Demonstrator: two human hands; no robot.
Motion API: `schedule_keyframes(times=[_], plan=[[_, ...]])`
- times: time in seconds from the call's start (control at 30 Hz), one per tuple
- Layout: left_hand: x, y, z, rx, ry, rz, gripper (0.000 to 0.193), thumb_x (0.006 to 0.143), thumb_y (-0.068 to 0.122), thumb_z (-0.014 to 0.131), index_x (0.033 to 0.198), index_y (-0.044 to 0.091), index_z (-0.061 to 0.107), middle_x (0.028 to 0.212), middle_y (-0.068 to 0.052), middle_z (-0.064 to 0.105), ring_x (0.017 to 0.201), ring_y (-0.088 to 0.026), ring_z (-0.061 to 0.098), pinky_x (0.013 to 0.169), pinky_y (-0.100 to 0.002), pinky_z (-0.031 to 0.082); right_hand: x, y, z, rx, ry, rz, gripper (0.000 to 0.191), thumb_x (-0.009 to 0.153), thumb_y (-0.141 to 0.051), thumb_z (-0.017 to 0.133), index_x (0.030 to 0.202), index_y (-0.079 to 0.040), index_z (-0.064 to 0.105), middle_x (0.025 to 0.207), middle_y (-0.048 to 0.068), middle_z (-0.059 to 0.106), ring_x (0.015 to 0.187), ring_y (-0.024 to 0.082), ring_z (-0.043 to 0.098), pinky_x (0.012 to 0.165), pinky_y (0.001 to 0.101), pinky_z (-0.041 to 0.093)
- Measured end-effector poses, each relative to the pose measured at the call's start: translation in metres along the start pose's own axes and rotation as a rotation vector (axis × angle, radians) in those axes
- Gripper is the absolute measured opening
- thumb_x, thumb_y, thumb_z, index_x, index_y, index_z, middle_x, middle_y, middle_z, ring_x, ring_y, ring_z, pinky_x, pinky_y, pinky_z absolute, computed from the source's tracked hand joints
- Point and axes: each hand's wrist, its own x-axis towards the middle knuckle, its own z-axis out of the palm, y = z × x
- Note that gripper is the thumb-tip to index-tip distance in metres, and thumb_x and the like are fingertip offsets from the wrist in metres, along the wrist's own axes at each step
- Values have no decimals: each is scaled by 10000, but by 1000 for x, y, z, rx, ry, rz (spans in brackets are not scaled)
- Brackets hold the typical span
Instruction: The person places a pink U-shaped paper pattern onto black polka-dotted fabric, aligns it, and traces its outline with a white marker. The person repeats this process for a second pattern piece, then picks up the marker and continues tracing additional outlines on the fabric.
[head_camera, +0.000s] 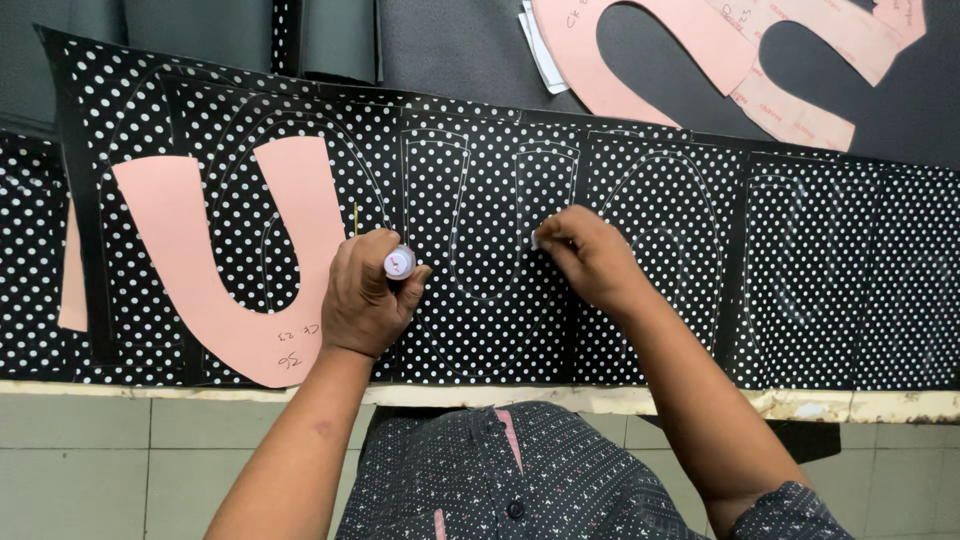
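Observation:
A long strip of black fabric with white dots (820, 260) lies across the table, with faint U-shaped outlines drawn on it. A pink U-shaped paper pattern (200, 270) rests on its left part. My left hand (365, 295) is closed around a small round white-capped container (399, 262) beside the pattern's right arm, and a thin yellow stick pokes up above the fingers. My right hand (585, 255) pinches a small white piece, apparently chalk (537, 241), against the fabric near a drawn outline.
More pink curved patterns (720, 60) and a few white sheets (540, 45) lie at the back right on dark cloth. Rolled dark material (335, 40) sits at the back left. The table's worn front edge (600, 398) runs above a tiled floor.

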Motion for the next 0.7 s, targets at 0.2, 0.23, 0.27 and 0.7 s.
schedule_keyframes(times=[0.2, 0.23, 0.27, 0.7], plan=[[0, -2, 1, 12, -17, 8, 514, 998, 395, 701, 1327, 177, 371, 1219, -131, 612, 1091, -366, 618, 940, -477, 528, -6, 10, 9, 16, 34, 247, 135, 987, -118, 639, 1108, -65, 668, 965, 84, 739, 824, 176, 703, 765, 306, 571], [0, -2, 0, 10, -16, 8, 513, 998, 396, 699, 1326, 182, 367, 1218, -130, 613, 1092, -364, 618, 940, -477, 528, -8, 14, 8, 64, 53, 379, 150, 1009, -130, 607, 1137, -65, 650, 947, 77, 751, 800, 165, 703, 755, 305, 571], [2, -2, -1, 6, -11, 7, 509, 1000, 389, 699, 1334, 179, 377, 1205, -125, 619, 1085, -359, 624, 937, -479, 527, -10, 18, 8, 227, 91, 350, 154, 1008, -126, 598, 1134, -57, 654, 967, 79, 740, 823, 155, 699, 774, 301, 578], [12, 53, -26, -85, -143, -61, 435, 929, 216, 754, 1291, 108, 538, 1130, -124, 668, 1014, -314, 650, 904, -451, 534, -64, 2, 11, 701, 82, 447, 260, 960, -117, 618, 1177, 23, 655, 1030, 113, 748, 912, 163, 743, 839, 305, 606]])
